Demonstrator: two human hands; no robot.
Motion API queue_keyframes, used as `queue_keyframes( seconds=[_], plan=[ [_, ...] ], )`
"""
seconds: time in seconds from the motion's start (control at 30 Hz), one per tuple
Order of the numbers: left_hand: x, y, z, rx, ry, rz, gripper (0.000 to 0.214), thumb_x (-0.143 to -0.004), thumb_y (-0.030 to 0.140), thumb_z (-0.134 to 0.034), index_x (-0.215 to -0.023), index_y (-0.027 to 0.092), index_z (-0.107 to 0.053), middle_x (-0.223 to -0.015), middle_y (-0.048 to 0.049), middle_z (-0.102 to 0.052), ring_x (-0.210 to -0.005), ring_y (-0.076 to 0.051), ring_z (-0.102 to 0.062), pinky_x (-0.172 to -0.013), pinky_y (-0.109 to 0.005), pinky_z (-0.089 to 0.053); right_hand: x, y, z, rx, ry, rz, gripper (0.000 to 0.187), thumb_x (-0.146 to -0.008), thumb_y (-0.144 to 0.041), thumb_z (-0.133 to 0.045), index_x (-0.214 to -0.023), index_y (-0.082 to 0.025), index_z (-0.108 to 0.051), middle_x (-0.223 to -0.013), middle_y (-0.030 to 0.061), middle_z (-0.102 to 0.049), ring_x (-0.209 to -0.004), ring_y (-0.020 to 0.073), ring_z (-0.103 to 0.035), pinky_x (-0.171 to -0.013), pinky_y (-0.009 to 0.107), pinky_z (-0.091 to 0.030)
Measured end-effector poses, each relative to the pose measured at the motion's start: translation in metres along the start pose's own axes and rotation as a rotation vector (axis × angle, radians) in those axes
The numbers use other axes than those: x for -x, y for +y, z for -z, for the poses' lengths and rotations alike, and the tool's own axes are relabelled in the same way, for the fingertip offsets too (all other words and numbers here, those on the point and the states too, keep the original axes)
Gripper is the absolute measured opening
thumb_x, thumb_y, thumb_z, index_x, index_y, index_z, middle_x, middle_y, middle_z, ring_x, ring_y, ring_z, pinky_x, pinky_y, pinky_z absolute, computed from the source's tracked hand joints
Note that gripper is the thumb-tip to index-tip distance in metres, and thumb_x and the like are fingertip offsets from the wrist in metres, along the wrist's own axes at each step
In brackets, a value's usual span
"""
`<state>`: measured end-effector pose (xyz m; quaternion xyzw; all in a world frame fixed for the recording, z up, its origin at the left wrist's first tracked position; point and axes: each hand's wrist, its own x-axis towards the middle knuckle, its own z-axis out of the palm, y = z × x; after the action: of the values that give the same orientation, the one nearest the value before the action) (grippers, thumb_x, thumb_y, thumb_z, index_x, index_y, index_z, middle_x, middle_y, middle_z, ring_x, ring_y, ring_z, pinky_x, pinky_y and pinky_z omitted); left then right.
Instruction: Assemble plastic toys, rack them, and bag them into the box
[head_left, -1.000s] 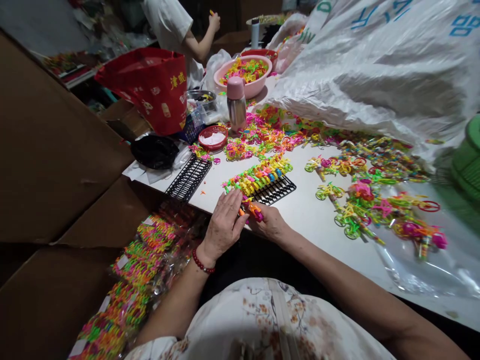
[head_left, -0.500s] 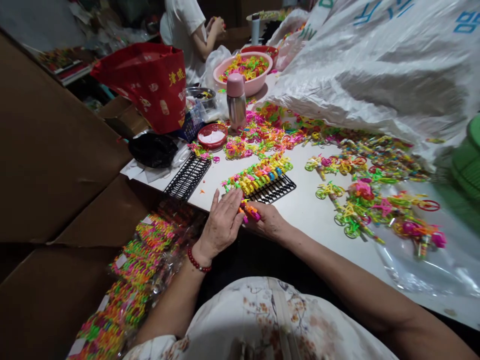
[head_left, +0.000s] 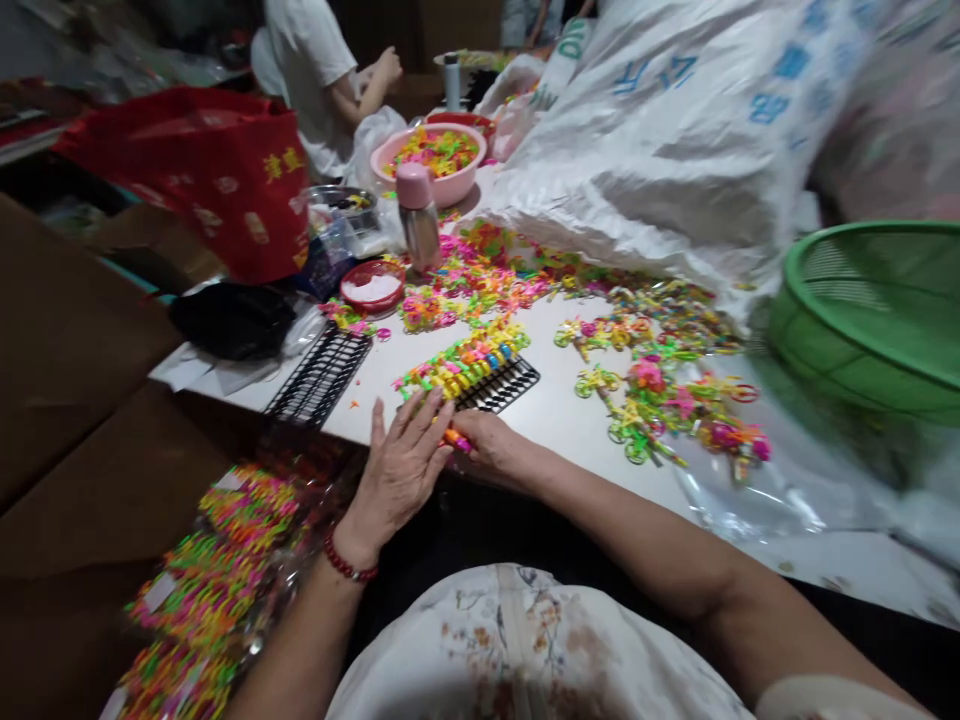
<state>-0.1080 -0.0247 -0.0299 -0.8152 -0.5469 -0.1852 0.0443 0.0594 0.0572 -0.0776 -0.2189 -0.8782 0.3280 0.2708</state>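
My left hand (head_left: pixel 401 465), a red bead bracelet at its wrist, lies with fingers stretched out and spread at the near edge of a row of small plastic toys (head_left: pixel 480 362). These yellow, green, pink and blue toys stand side by side on a black plastic rack (head_left: pixel 516 380). Close by, my right hand (head_left: pixel 487 442) is closed on a small orange and purple plastic toy (head_left: pixel 456 438), partly hidden by the fingers. Its far end points at my left thumb; whether they touch, I cannot tell.
A second black rack (head_left: pixel 319 375) lies to the left. Loose toys (head_left: pixel 649 375) spread on the right. Behind are a pink-capped flask (head_left: pixel 418 225), a pink basin (head_left: pixel 461 185) and a white sack (head_left: pixel 600 160). A green basket (head_left: pixel 795 330) stands far right. A co-worker (head_left: pixel 311 80) sits beyond.
The view has swung to the right, bringing the green basket further in. My left fingers have spread apart more. My right hand still holds the orange and purple toy.
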Motion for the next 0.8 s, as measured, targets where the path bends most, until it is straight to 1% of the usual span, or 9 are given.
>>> queue_keyframes(
  seconds=[0.17,0.27,0.37,0.43,0.53,0.6,0.7,0.77,0.8],
  plan=[
    [0.0,-0.001,-0.013,-0.028,0.096,0.013,0.059,-0.098,0.03,-0.044,-0.153,0.024,-0.024,-0.155,-0.0105,-0.035,-0.149,-0.029,-0.017,-0.118,-0.062,-0.002,-0.002,0.006,-0.013,0.095,0.031,0.016,0.023,-0.086,-0.04,-0.061,-0.081,-0.018,-0.057,-0.082,0.0063,-0.062,-0.076,0.0175,-0.054,-0.073,0.029,-0.045],
    [0.001,-0.001,-0.017,-0.044,0.139,-0.015,0.06,-0.097,0.029,-0.046,-0.153,0.026,-0.025,-0.154,-0.0118,-0.035,-0.148,-0.03,-0.019,-0.116,-0.065,-0.001,0.003,0.0,-0.006,0.085,0.036,-0.003,0.018,-0.09,-0.034,-0.058,-0.083,-0.018,-0.06,-0.083,0.0061,-0.063,-0.079,0.0173,-0.057,-0.074,0.028,-0.047],
    [0.001,0.003,-0.014,-0.046,0.18,-0.04,0.061,-0.095,0.025,-0.05,-0.151,0.027,-0.029,-0.156,-0.0139,-0.03,-0.148,-0.032,-0.017,-0.116,-0.067,-0.003,0.025,-0.006,0.026,0.117,0.114,-0.09,0.014,-0.093,-0.026,-0.053,-0.1,-0.019,-0.063,-0.1,0.0079,-0.064,-0.094,0.0176,-0.059,-0.082,0.029,-0.048],
    [0.0,0.006,-0.012,-0.024,0.207,-0.099,0.061,-0.094,0.021,-0.052,-0.151,0.026,-0.03,-0.154,-0.0144,-0.034,-0.148,-0.031,-0.02,-0.116,-0.066,-0.005,0.049,-0.005,0.057,0.318,0.186,-0.243,0.017,-0.091,-0.022,-0.054,-0.105,-0.018,-0.065,-0.105,0.0111,-0.064,-0.095,0.0204,-0.058,-0.083,0.033,-0.047],
    [-0.003,0.01,-0.011,0.015,0.207,-0.187,0.058,-0.093,0.018,-0.052,-0.148,0.024,-0.035,-0.146,-0.0127,-0.047,-0.145,-0.028,-0.028,-0.118,-0.063,-0.008,0.083,0.005,0.104,0.758,0.188,-0.577,0.018,-0.091,-0.021,-0.054,-0.09,-0.011,-0.069,-0.096,0.0169,-0.063,-0.09,0.0262,-0.056,-0.08,0.039,-0.043],
    [-0.006,0.012,-0.014,0.036,0.211,-0.192,0.05,-0.093,0.019,-0.052,-0.142,0.021,-0.043,-0.142,-0.0123,-0.053,-0.143,-0.028,-0.032,-0.119,-0.062,-0.011,0.098,0.014,0.126,0.945,0.15,-0.716,0.022,-0.09,-0.025,-0.056,-0.084,-0.01,-0.071,-0.094,0.0184,-0.062,-0.09,0.0287,-0.055,-0.078,0.04,-0.039],
    [-0.009,0.014,-0.017,0.051,0.222,-0.149,0.036,-0.093,0.02,-0.053,-0.129,0.017,-0.052,-0.139,-0.0139,-0.056,-0.141,-0.028,-0.036,-0.118,-0.061,-0.016,0.107,0.026,0.139,1.031,0.085,-0.811,0.029,-0.092,-0.027,-0.051,-0.08,-0.011,-0.071,-0.09,0.018,-0.062,-0.086,0.0283,-0.055,-0.073,0.039,-0.036],
    [-0.009,0.015,-0.018,0.055,0.217,-0.119,0.028,-0.093,0.02,-0.054,-0.12,0.015,-0.056,-0.139,-0.0145,-0.056,-0.141,-0.028,-0.038,-0.118,-0.06,-0.018,0.106,0.029,0.139,1.021,0.06,-0.837,0.031,-0.093,-0.023,-0.046,-0.079,-0.011,-0.07,-0.085,0.0171,-0.062,-0.081,0.0262,-0.056,-0.069,0.036,-0.035],
    [-0.009,0.016,-0.017,0.061,0.21,-0.109,0.024,-0.093,0.02,-0.054,-0.116,0.015,-0.057,-0.139,-0.0144,-0.056,-0.14,-0.027,-0.039,-0.118,-0.06,-0.019,0.103,0.029,0.136,1.007,0.079,-0.835,0.03,-0.093,-0.021,-0.044,-0.079,-0.01,-0.069,-0.083,0.0167,-0.062,-0.079,0.0252,-0.056,-0.068,0.035,-0.034]
  ],
)
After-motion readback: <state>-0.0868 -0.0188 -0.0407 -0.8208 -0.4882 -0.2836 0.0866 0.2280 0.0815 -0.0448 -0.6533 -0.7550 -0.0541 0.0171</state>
